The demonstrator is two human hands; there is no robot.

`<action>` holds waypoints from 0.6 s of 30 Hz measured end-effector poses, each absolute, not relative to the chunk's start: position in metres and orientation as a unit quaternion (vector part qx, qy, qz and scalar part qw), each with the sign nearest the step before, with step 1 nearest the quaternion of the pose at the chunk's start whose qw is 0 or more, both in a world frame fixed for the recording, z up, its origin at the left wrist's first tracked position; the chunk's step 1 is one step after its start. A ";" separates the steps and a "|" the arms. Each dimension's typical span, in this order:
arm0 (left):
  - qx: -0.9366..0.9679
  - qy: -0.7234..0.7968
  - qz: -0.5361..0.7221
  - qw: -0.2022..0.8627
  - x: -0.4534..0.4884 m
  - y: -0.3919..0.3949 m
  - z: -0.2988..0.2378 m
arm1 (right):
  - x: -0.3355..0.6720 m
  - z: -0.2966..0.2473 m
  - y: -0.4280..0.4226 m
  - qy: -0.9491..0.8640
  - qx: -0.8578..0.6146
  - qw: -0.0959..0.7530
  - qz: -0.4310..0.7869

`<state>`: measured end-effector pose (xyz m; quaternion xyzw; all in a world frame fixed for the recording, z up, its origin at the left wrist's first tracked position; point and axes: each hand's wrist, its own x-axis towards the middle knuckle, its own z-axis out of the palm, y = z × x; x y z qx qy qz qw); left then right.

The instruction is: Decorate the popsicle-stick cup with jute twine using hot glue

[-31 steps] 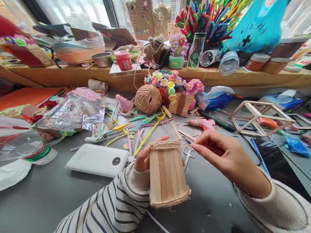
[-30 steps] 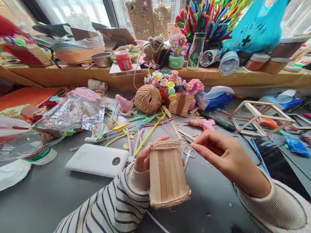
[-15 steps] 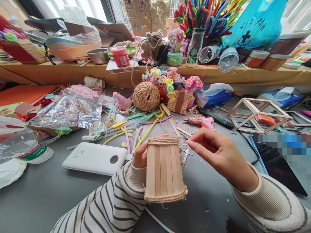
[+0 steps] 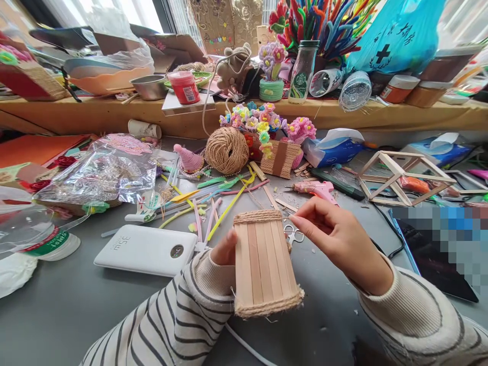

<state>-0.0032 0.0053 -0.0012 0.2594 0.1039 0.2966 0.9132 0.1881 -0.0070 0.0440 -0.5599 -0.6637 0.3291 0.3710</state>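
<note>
My left hand (image 4: 224, 249) grips a craft-stick holder (image 4: 265, 262) from its left side, most of the fingers hidden behind it. The holder is made of flat wooden sticks set side by side, with twine bands along its top and bottom edges. Just right of its upper corner, my right hand (image 4: 335, 239) is closed in a pinch, thumb against fingertips. Whatever lies in that pinch is too fine to make out. Small scissors (image 4: 294, 234) lie on the table between the holder and my right hand. Beyond the right fingertips is a pink glue gun (image 4: 318, 190).
A ball of twine (image 4: 227, 151), colourful fuzzy-wire flowers (image 4: 263, 122) and a bundle of craft sticks (image 4: 280, 160) stand behind. A white power bank (image 4: 143, 250) lies left, its cable running below my left arm. Right are an open stick frame (image 4: 407, 178) and a tablet (image 4: 430, 259).
The holder has shifted slightly right and tilted, its bottom edge swinging to the right. My right hand stays pinched and has moved a little left. The view has turned slightly.
</note>
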 end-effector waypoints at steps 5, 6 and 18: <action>0.284 0.127 0.302 0.901 -0.004 0.010 -0.004 | 0.188 0.044 -0.006 -0.663 -0.557 0.373 0.333; 0.284 0.135 0.302 0.900 -0.004 0.012 -0.004 | 0.188 0.044 -0.007 -0.662 -0.557 0.374 0.335; 0.301 0.095 0.294 0.902 -0.006 0.008 -0.003 | 0.185 0.048 -0.012 -0.655 -0.562 0.385 0.328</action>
